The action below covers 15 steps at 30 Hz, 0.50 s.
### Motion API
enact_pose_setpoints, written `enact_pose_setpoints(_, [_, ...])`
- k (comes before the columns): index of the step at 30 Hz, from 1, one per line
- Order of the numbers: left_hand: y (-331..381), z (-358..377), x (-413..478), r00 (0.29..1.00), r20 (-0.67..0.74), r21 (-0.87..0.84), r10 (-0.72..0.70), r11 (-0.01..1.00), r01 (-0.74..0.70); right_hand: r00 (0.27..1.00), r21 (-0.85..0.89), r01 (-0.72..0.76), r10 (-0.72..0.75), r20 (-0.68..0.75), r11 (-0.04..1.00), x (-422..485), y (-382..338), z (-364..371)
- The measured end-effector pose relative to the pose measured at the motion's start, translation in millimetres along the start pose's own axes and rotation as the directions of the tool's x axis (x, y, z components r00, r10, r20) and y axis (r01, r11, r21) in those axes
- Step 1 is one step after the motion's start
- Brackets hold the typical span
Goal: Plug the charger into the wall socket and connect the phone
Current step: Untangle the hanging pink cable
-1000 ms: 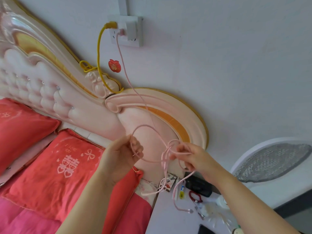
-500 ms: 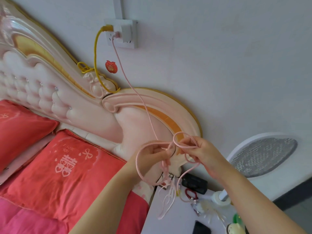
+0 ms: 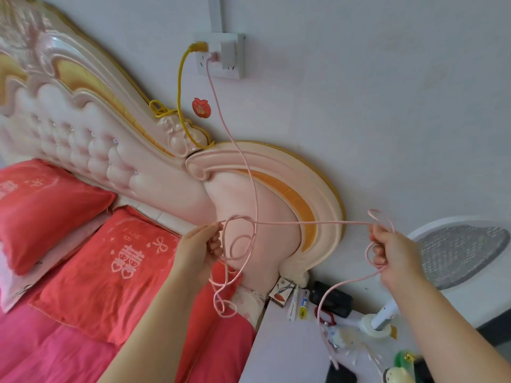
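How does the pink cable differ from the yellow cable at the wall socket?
The pink cable is held by the left hand and right hand, taut between them with loops; the yellow cable hangs untouched. Pink drapes in front of the headboard; yellow meets its top edge. Both plug in at the wall socket.

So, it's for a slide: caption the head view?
Left hand and right hand hold a looped pink cable taut, plugged in at the wall socket.

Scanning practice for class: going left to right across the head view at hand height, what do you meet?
Outer red satin pillow → red pillow printed I LOVE YOU → left hand → right hand → white fan with grey mesh.
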<state>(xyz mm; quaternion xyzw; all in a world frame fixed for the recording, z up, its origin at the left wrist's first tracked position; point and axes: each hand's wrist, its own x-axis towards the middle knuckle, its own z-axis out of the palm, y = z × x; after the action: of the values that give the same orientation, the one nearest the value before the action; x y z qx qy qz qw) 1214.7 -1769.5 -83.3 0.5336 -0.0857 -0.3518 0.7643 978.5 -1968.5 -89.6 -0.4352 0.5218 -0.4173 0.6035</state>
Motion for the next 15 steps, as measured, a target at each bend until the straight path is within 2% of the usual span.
enact_pose_setpoints(5, [3,-18,8,0.994,-0.113,-0.169,-0.014,0.986,-0.005,0.994,0.081,-0.039,0.047,-0.103,0.996,6,-4,-10])
enact_pose_setpoints(8, [4,-22,6,0.995,-0.054,-0.279,-0.080,0.958,0.062,0.990,0.059,-0.056,0.063,-0.129,0.997,4,-1,-8])
enact_pose_setpoints(10, [3,-19,4,0.994,0.022,-0.296,-0.109,0.949,0.111,0.995,0.041,-0.075,0.078,-0.070,0.996,-1,3,-3])
enact_pose_setpoints(15, [0,1,3,0.990,0.119,-0.292,-0.082,0.950,0.114,0.980,-0.241,-0.028,0.074,0.182,0.970,-33,13,15])
